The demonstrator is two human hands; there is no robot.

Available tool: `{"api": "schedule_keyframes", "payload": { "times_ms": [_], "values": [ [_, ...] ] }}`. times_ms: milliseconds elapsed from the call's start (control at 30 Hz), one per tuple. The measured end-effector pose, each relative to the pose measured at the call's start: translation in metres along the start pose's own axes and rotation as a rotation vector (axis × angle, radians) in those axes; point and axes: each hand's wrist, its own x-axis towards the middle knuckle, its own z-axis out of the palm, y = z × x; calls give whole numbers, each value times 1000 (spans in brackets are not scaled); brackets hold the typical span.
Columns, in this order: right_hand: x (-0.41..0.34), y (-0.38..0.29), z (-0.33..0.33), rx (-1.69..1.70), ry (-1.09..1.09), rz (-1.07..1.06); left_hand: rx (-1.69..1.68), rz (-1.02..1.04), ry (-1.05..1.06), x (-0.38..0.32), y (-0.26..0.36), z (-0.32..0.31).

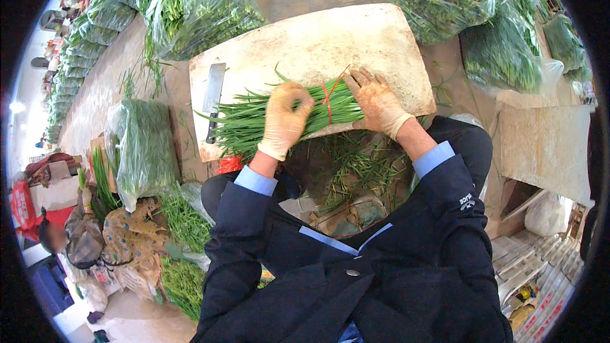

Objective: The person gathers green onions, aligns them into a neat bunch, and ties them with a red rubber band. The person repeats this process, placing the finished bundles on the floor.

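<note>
A bundle of long green stalks (248,114), maybe garlic chives or scallion greens, lies across a worn pale board (305,38). A red tie (327,100) is wrapped around its right part, with one thin end sticking up. My left hand (287,116), in a stained thin glove, rests over the middle of the bundle with thumb and forefinger curled into a ring; whether it grips stalks is hidden. My right hand (376,100), gloved too, lies with fingers spread against the bundle's right end. A cleaver (214,88) with a black handle lies at the board's left side.
Plastic bags of greens stand behind the board, at the left (145,147) and at the right (500,52). Cut scraps (367,166) litter the floor below the board. Red plastic strips (229,164) lie by its lower left corner. Another person (86,238) is at the lower left.
</note>
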Motion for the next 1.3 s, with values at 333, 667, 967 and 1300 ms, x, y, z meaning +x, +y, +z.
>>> {"api": "schedule_keyframes", "payload": {
  "times_ms": [333, 667, 967, 1300],
  "values": [
    [1, -6, -12, 35, -15, 2, 555, 225, -20, 4, -22, -29],
    [-1, -18, -12, 141, 252, -102, 966, 129, -471, 9, 23, 21],
    [13, -48, -2, 497, 443, -220, 927, 165, -425, 9, 12, 18],
    [7, -58, 1, 939, 293, -61, 963, 258, -322, 16, -4, 23]
  ]
}}
